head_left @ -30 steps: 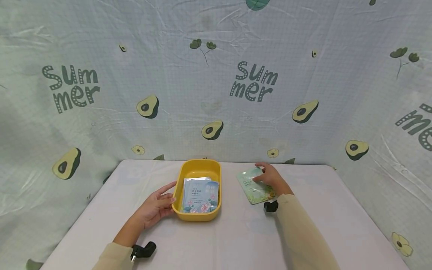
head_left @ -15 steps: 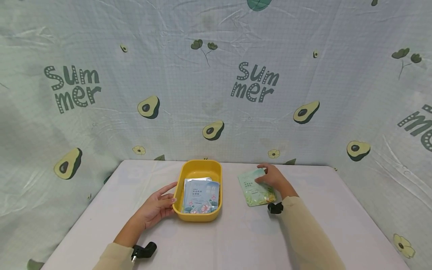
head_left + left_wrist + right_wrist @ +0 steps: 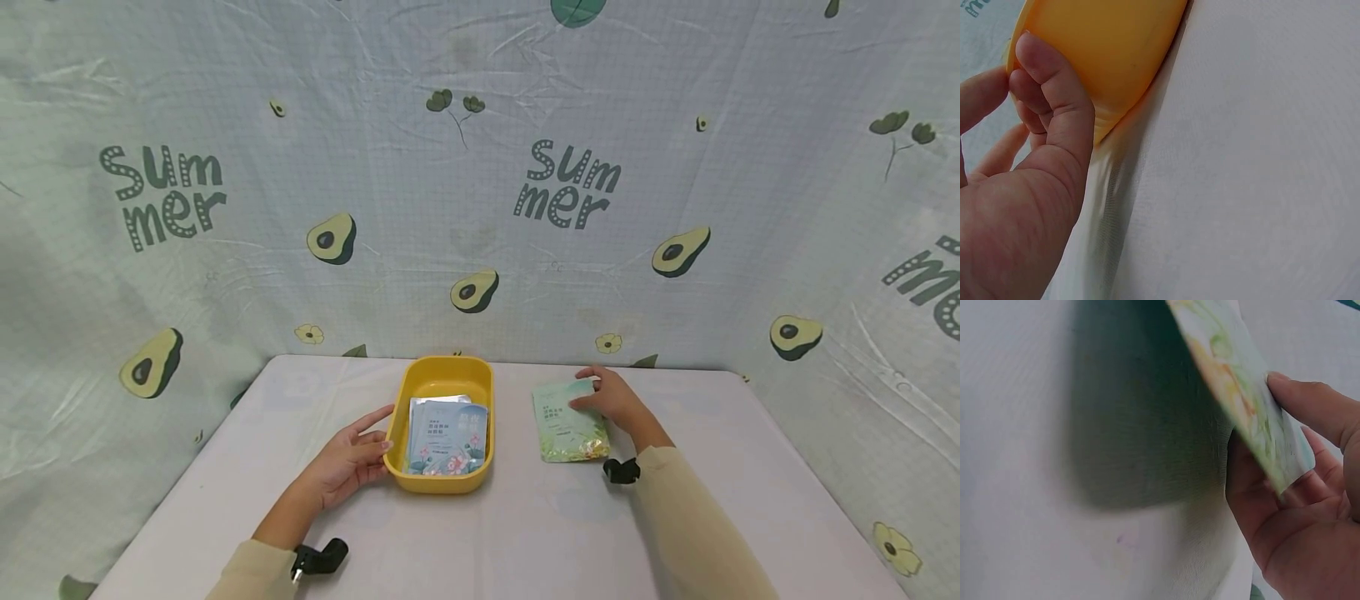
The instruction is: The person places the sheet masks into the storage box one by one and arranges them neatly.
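In the head view, my left hand holds the left rim of a yellow plastic basin. The left wrist view shows the thumb and fingers at the basin's edge. Inside the basin lie light-blue sheet-mask packets with pink flowers. To the right, my right hand pinches a pale-green mask packet with a flowery lower end. In the right wrist view the thumb lies on top of the packet and the fingers are underneath. The packet is raised off the table and casts a shadow.
A white-covered table carries everything. Close behind it hangs a pale curtain printed with avocados and lettering, which also closes in both sides. A black wrist camera sits on the left arm, another camera on the right.
My right hand has shifted slightly right and nearer. The green packet has turned from slanted to nearly straight. My left hand and the basin have stayed in place.
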Demonstrator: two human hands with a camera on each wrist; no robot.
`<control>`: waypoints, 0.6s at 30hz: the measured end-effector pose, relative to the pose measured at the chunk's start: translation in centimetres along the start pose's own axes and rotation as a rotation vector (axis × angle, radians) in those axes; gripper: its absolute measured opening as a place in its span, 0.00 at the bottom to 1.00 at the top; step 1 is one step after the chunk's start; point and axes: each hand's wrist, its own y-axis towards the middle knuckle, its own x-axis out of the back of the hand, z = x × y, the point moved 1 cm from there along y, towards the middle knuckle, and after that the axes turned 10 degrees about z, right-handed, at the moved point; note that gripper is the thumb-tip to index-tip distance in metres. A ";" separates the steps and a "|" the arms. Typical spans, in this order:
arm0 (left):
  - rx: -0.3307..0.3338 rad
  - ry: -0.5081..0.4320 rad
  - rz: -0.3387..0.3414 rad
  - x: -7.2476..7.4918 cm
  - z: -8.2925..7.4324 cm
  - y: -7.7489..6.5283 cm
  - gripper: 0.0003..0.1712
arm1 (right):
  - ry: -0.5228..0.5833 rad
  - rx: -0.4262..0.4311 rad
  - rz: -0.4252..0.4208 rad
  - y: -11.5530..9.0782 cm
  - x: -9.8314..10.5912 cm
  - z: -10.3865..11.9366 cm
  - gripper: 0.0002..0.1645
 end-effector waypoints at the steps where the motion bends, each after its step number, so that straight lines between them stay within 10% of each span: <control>1: 0.000 -0.001 0.001 0.0 0.0 0.0 0.46 | 0.013 0.007 0.004 -0.1 -0.1 0.0 0.40; 18: 0.001 0.011 0.004 0.0 0.0 0.0 0.46 | 0.229 0.103 0.022 -1.5 -0.9 -0.7 0.38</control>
